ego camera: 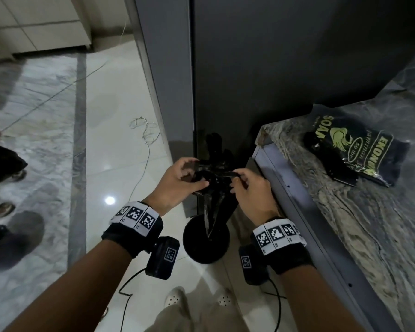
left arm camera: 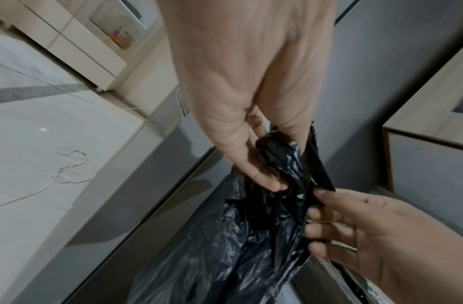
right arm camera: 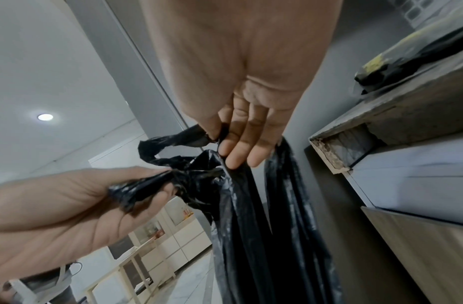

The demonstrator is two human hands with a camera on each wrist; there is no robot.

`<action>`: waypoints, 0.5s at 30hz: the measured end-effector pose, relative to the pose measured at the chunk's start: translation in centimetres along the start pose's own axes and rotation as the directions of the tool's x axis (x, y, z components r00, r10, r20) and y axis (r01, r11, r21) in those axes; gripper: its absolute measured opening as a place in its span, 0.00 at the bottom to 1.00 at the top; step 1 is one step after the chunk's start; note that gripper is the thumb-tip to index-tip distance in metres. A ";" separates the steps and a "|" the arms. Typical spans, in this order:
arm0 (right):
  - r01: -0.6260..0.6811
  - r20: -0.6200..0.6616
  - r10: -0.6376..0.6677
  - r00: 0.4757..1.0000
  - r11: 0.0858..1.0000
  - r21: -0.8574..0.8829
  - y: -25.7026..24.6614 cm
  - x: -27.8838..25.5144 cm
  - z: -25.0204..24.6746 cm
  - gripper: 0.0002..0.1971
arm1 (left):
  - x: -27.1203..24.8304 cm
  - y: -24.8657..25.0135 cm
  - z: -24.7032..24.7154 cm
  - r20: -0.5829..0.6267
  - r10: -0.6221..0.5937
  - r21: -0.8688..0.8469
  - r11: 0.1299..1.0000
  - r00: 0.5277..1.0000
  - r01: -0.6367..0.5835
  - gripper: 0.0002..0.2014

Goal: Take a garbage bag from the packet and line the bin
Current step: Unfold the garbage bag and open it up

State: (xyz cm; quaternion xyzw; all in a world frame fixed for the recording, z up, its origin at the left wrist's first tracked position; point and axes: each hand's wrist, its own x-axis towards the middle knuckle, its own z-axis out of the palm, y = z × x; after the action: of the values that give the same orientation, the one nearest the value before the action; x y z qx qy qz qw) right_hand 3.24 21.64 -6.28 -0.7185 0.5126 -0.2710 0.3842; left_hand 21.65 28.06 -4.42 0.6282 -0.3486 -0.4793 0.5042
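Two hands pinch crumpled glossy black garbage bag (ego camera: 213, 185), hanging narrow above bin (ego camera: 205, 244).

bag (ego camera: 213, 188) above bin (ego camera: 206, 243) — packet (ego camera: 355, 154) on counter (ego camera: 345, 226)

Thin, crinkled, glossy black plastic garbage bag (left arm camera: 253, 236); shiny printed plastic packet (ego camera: 355, 149) at right; rough mottled stone-look desk (ego camera: 345, 212); polished, reflective floor (ego camera: 120, 144) tiles.

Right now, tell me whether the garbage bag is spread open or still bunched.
Still bunched: the garbage bag hangs narrow and creased between left hand and right hand.
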 end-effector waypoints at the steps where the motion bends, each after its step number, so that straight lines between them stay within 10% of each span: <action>1: -0.008 -0.004 0.008 1.000 1.000 0.020 0.3 0.4 -0.1 0.09 | 0.2 -0.3 0.0 -0.020 -0.003 0.012 1.000 1.000 0.003 0.26; 15: -0.154 0.050 0.150 0.987 0.984 0.094 4.2 2.7 0.4 0.13 | 2.1 -4.6 -1.1 -0.091 -0.057 0.358 0.930 0.994 0.086 0.13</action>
State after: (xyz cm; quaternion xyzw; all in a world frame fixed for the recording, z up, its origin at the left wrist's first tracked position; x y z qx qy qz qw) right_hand 2.18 18.48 -9.96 -0.6632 0.5438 -0.2503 0.4492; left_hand 23.12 27.59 -9.33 0.7408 -0.3876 -0.3997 0.3757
